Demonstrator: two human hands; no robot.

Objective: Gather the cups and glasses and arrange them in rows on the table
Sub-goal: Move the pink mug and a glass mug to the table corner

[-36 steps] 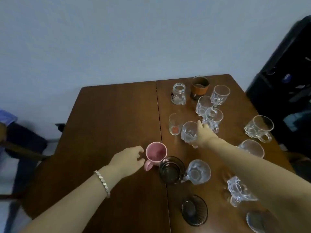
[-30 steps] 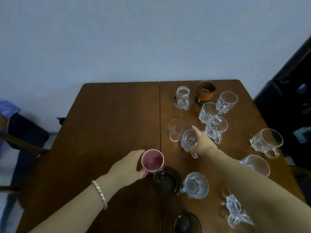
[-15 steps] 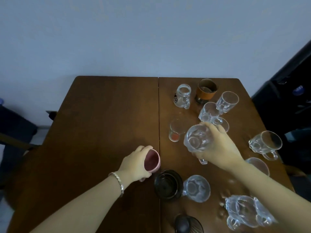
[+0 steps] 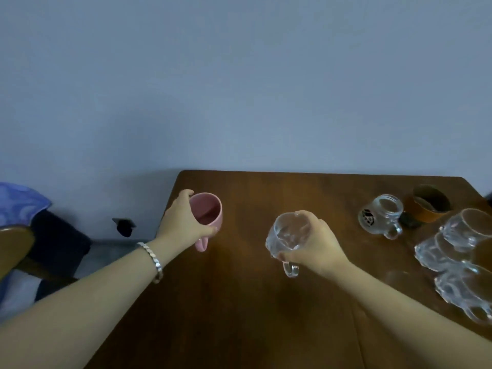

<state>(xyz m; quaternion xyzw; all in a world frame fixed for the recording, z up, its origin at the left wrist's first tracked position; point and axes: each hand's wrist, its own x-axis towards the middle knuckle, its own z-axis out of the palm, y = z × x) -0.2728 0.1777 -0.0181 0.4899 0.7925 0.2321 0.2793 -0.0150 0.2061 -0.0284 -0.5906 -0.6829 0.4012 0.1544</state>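
Note:
My left hand point(image 4: 183, 222) grips a pink mug point(image 4: 207, 211) near the far left corner of the brown table point(image 4: 239, 302); its handle points toward me. My right hand point(image 4: 316, 243) holds a clear glass mug point(image 4: 288, 233) over the middle of the table, tilted, handle hanging down. Whether either mug rests on the table I cannot tell. At the right stand a small glass jar mug point(image 4: 383, 214), a brown-banded cup point(image 4: 428, 205) and three clear glass mugs point(image 4: 458, 249) close together.
A pale wall runs right behind the table's far edge. To the left, off the table, are a wooden chair point(image 4: 13, 246) with blue cloth point(image 4: 18, 203) and a dark wall socket point(image 4: 123, 226).
Both hands lifted their mugs and carried them left and toward the far side of the table. The view swung left, so the dark cups and nearer glasses have left the frame.

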